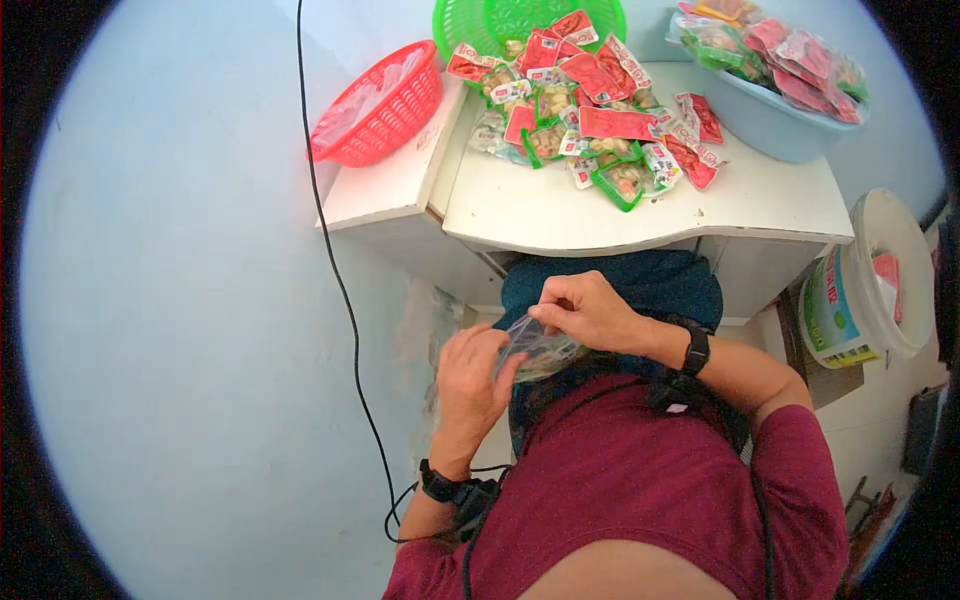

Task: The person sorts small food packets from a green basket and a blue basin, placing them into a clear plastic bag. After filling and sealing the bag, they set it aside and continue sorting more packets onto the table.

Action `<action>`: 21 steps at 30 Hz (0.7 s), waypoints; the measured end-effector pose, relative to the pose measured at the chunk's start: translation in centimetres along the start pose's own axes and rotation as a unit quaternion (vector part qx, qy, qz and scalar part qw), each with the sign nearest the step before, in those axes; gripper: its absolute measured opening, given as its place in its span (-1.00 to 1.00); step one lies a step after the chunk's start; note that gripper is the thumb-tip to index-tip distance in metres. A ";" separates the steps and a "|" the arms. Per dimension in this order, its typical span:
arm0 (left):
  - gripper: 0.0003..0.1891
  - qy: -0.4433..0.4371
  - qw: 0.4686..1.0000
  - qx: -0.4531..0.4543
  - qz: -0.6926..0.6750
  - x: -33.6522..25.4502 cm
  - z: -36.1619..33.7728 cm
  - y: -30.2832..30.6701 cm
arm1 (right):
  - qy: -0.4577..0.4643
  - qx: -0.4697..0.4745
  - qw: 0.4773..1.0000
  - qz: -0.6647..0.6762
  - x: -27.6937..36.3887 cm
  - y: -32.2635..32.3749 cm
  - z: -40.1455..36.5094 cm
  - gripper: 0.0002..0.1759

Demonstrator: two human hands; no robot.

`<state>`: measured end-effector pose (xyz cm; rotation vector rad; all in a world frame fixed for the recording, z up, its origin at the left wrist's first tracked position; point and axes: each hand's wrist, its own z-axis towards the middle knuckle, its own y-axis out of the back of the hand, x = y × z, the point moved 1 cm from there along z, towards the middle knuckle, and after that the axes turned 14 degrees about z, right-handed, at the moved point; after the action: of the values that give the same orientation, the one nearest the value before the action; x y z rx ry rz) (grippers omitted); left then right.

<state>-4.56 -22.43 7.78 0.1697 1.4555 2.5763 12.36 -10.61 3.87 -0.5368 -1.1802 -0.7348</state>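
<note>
Both hands are in my lap, below the front edge of the white table (560,215), around a clear plastic bag (537,345). My left hand (475,380) cups the bag from the left side. My right hand (590,310) pinches the bag's top edge with thumb and fingers. The bag appears to hold pale snack packets, mostly hidden by my fingers. A pile of small red and green snack packets (590,115) lies on the table farther off.
A red basket (385,105) sits on the table's left part, a green basket (500,20) behind the pile. A blue basin (775,125) of packets stands at right. A white bucket (865,290) stands on the floor at right. A black cable (335,270) runs down the left.
</note>
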 end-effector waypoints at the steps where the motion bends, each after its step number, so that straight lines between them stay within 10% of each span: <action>1: -0.70 0.006 1.000 -0.002 -0.001 0.1 0.0 -0.2 | 0.000 0.002 1.000 0.006 0.0 0.0 0.0 -0.77; 21: -0.88 0.066 0.993 0.004 -0.100 0.0 0.7 -1.2 | 0.025 0.066 0.997 0.027 0.5 1.7 -0.7 -0.85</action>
<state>-4.27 -21.24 7.11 -0.1427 1.4452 2.4593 14.14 -10.15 4.08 -0.4357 -1.1546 -0.6169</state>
